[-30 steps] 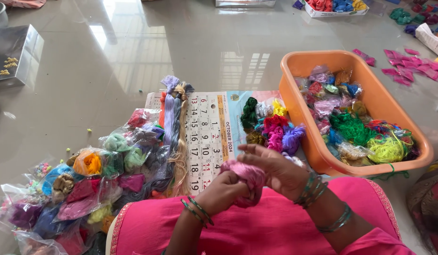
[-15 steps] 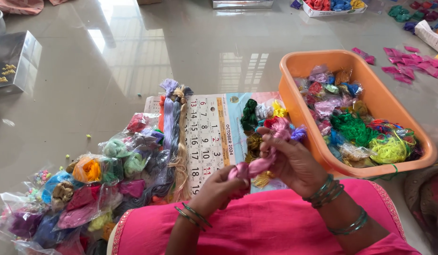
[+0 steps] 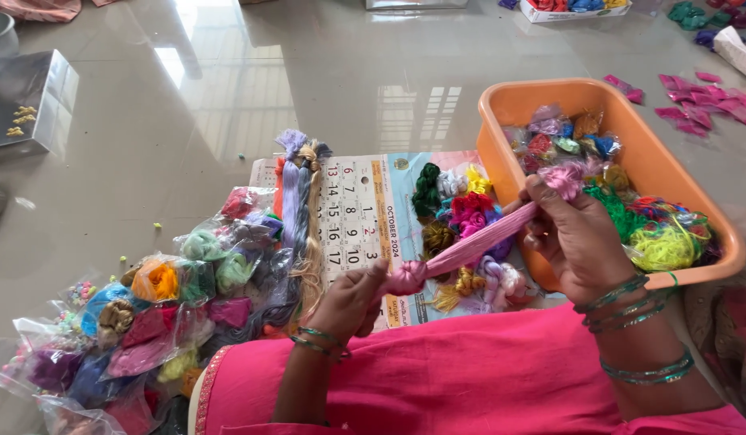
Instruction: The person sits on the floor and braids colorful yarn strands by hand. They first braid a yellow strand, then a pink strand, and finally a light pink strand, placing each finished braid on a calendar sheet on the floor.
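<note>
A pink skein of thread [image 3: 477, 243] is stretched taut between both my hands, over my lap in pink cloth. My left hand [image 3: 349, 302] pinches its knotted lower end near the calendar sheet [image 3: 349, 217]. My right hand [image 3: 578, 238] grips the upper end, whose frayed pink tuft sticks up beside the orange tub [image 3: 510, 113]. Small bundles of coloured thread [image 3: 461, 209] lie on the calendar sheet under the skein.
The orange tub holds many coloured thread bundles. Clear bags of thread [image 3: 147, 314] are heaped at my left, with long lilac and tan skeins [image 3: 300, 209] beside them. A grey box [image 3: 30, 101] stands far left. Pink scraps [image 3: 711, 93] lie at the far right on the tiled floor.
The pink thread was bunched between my hands over my lap. My right hand has moved up and right toward the tub, pulling the skein out straight. My left hand stayed low.
</note>
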